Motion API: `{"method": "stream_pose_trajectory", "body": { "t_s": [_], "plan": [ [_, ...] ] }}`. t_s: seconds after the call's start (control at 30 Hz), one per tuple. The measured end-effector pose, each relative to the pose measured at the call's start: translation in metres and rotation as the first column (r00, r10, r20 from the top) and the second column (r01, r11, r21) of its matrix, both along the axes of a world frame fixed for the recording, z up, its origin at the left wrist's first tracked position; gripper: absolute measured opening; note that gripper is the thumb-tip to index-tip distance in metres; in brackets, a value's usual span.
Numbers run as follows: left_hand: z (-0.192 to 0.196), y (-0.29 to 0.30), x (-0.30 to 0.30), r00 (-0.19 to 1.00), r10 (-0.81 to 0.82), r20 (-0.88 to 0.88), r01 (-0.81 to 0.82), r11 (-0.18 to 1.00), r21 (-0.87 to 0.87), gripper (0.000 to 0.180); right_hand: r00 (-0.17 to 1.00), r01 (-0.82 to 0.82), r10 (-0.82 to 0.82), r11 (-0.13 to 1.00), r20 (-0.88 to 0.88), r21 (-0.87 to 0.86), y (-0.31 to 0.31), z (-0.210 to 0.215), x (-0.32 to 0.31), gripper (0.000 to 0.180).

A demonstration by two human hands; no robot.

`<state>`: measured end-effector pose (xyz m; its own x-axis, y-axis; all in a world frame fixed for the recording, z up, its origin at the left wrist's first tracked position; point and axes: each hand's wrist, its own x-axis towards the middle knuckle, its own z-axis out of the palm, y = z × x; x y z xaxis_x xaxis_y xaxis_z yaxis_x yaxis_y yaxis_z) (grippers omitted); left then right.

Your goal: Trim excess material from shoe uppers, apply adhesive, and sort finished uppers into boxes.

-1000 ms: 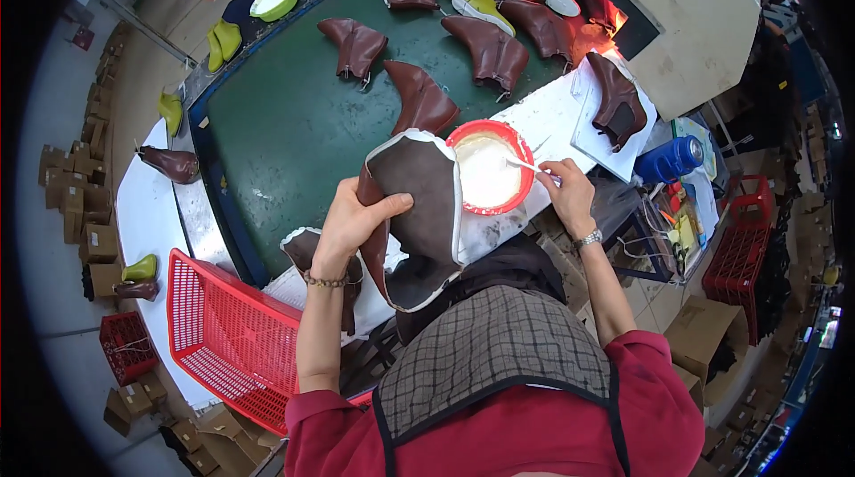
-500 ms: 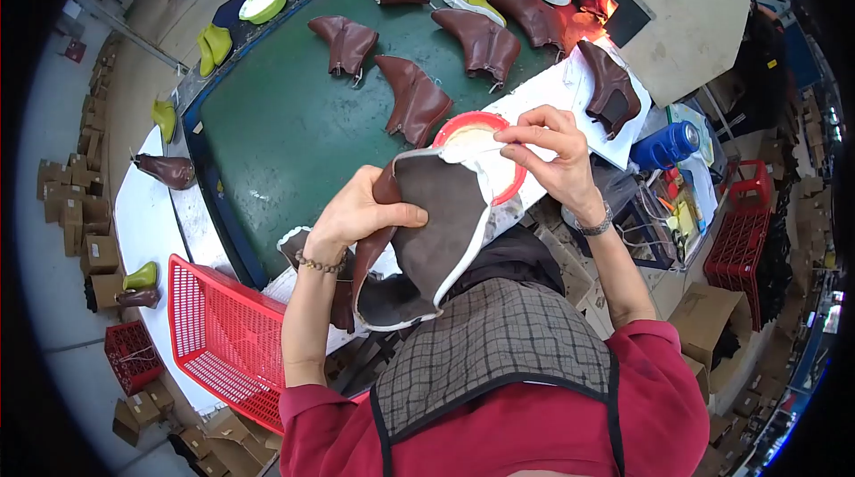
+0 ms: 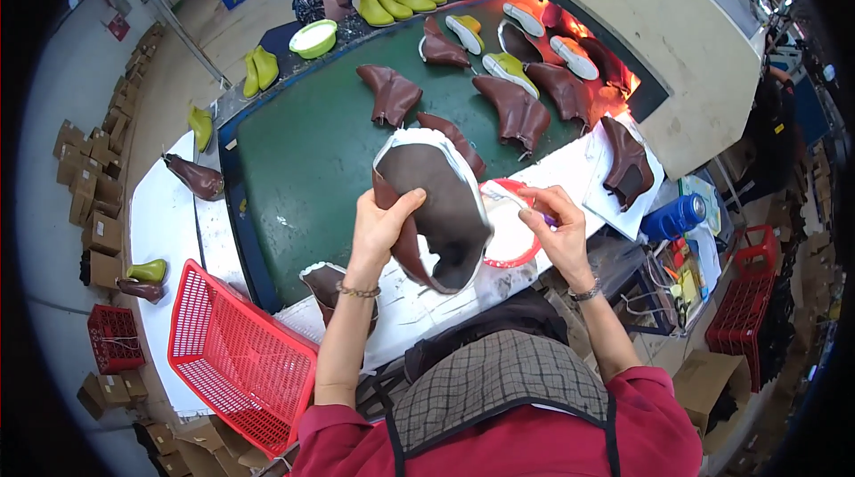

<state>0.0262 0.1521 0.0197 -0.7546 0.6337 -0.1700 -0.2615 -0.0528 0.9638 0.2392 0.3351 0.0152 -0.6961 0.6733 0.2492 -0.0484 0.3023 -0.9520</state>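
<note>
The left hand [image 3: 383,226] clamps a brown boot upper [image 3: 436,196] mid-view, thumb on the inside, fingers hidden behind. The upper gapes, showing a dark lining and a white-coated edge. At its three o'clock, the right hand [image 3: 561,229] pinches a slim brush [image 3: 511,196]; whether the tip touches the edge is unclear. Around the upper: a red basket [image 3: 285,379] at eight o'clock; a brown boot [image 3: 459,143], partly hidden by it, near twelve; a red bowl [image 3: 533,252] of white paste, its left side covered, toward four; a blue bottle [image 3: 672,217] at three.
</note>
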Motion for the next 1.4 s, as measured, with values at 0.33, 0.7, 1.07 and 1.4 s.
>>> {"method": "stream_pose_trajectory", "body": {
  "t_s": [0.33,0.7,1.07,1.4],
  "plan": [
    [-0.026,0.029,-0.024,0.963,0.086,0.256,-0.119,0.986,0.116,0.042,0.905,-0.42,0.361,0.843,0.226,0.336,-0.045,0.008,-0.044,0.034],
    [-0.06,-0.006,0.059,0.787,0.136,-0.602,-0.157,0.988,0.018,0.112,0.945,-0.325,0.324,0.915,0.047,0.237,-0.08,0.029,-0.059,0.024],
    [-0.05,-0.046,0.033,0.617,0.136,-0.775,-0.297,0.953,-0.069,0.087,0.727,-0.062,-0.385,0.787,0.568,0.614,0.056,-0.07,0.03,0.025],
    [-0.042,-0.037,0.054,0.667,0.039,-0.744,-0.172,0.98,-0.103,0.085,0.602,-0.338,-0.432,0.624,0.671,0.704,0.044,-0.141,0.041,0.011]
  ]
}}
